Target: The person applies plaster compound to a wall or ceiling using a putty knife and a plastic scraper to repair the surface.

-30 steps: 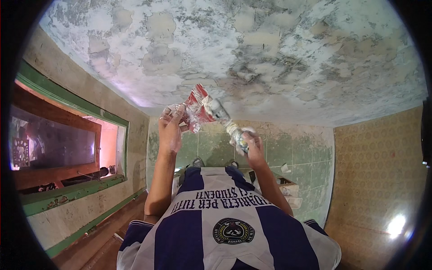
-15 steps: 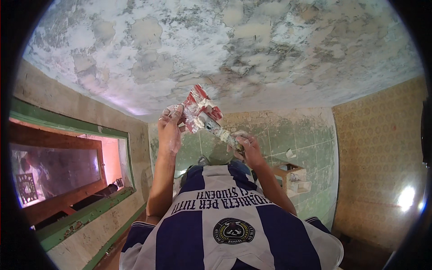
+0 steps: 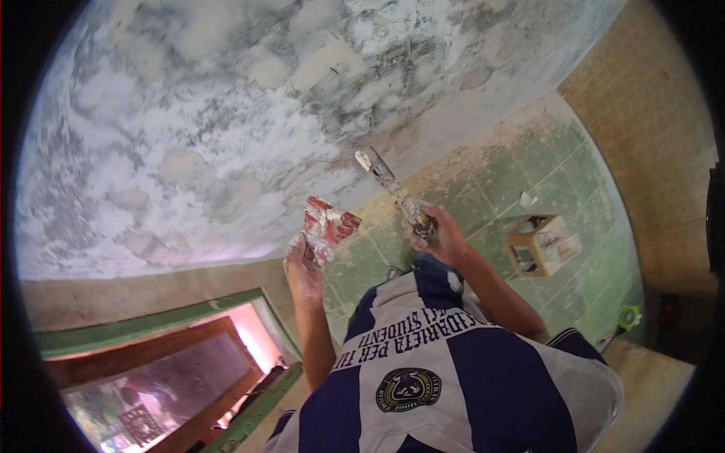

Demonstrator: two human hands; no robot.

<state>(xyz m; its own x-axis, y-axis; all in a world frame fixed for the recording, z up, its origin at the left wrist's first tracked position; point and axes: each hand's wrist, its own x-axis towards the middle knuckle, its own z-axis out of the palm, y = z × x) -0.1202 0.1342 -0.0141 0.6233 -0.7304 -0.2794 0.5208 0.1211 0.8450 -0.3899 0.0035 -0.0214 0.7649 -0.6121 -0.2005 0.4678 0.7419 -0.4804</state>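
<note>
A red plastic spreader (image 3: 337, 226) smeared with white filler is gripped along its lower left edge by my left hand (image 3: 303, 270), whose fingers are also coated white. My right hand (image 3: 433, 231) is closed round the handle of a putty knife (image 3: 380, 171). Its narrow metal blade points up and to the left, with some white filler on it. The knife and the spreader are apart. Beyond both tools stands a wall (image 3: 249, 143) with patchy grey, white and beige plaster.
To the lower left is a green-framed window (image 3: 260, 302) with a brown wooden sash. A wooden box-like stool (image 3: 532, 245) stands on the green tiled floor (image 3: 483, 204), at right. Farther right runs a tan patterned wall (image 3: 642, 106); a bright green object (image 3: 628, 317) lies near its foot.
The putty knife has come away from the spreader and now points up, apart from it. My left hand has lowered the spreader. The whole view has tilted and turned.
</note>
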